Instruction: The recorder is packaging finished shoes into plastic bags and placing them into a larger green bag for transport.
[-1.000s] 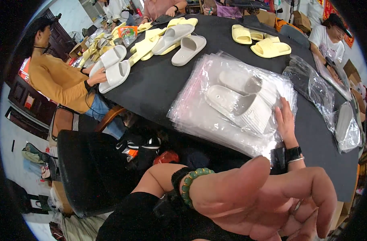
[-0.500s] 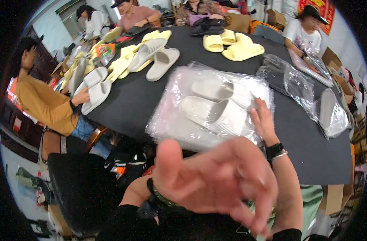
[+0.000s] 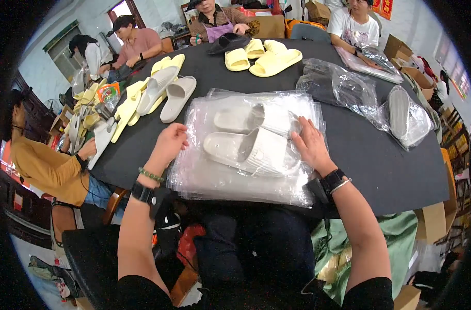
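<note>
Since a moment ago your left hand (image 3: 169,144) has dropped away from the lens and now rests, fingers curled loosely, on the left edge of the stack of clear plastic bags (image 3: 235,175) on the black surface (image 3: 380,155). Two pale grey slippers (image 3: 251,139) lie on the stack, long axes running left to right, toes pointing left. Your right hand (image 3: 310,147) lies flat, fingers spread open, touching the nearer slipper's right end, forearm reaching in from below.

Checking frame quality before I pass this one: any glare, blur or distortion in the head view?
Head view: sharp, no motion blur on the left hand or right hand; strong fisheye bending at the round table edge, black corners; soft white glare on the plastic bags around the pale slippers; even daylight.
</note>
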The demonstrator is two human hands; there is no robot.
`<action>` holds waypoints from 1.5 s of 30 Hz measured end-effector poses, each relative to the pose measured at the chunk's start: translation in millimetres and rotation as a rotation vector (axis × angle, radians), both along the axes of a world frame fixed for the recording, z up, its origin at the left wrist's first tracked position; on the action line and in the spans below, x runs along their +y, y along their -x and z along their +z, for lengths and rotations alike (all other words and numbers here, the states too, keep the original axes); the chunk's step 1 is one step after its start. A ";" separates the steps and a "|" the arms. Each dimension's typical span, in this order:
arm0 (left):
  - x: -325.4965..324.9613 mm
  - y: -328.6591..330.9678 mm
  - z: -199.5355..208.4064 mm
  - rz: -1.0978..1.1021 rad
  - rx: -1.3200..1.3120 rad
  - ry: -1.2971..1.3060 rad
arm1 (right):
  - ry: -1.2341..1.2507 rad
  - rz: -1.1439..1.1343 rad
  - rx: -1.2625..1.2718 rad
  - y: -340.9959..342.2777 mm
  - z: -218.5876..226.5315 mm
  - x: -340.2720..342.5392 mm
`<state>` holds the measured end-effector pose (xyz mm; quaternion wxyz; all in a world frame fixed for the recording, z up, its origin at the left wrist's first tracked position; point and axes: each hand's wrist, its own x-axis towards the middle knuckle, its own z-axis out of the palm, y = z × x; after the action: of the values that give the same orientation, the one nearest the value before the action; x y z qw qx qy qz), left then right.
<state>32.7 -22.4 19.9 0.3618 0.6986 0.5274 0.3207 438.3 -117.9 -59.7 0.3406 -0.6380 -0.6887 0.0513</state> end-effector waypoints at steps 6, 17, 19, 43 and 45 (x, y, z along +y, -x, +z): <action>10.7 -42.3 13.1 -0.548 0.319 -0.146 | 0.009 0.003 0.001 1.6 -2.1 3.6; 34.9 -145.1 -45.1 -0.860 0.232 -0.554 | 0.077 -0.010 -0.017 6.9 0.9 2.3; 31.6 -152.5 -40.9 -0.810 0.282 -0.498 | 0.071 -0.024 -0.010 1.6 -0.4 -1.7; -44.3 -68.8 112.7 0.014 0.503 -1.039 | 0.159 -0.031 -0.289 1.4 0.9 3.2; -47.5 -106.6 76.9 -0.140 0.509 -0.841 | 0.186 -0.061 -0.212 -3.1 12.9 -1.1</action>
<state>139.2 -69.9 96.9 -0.0709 0.8741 0.3756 0.2999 441.4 -119.0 -46.8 0.2067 -0.6895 -0.6932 0.0369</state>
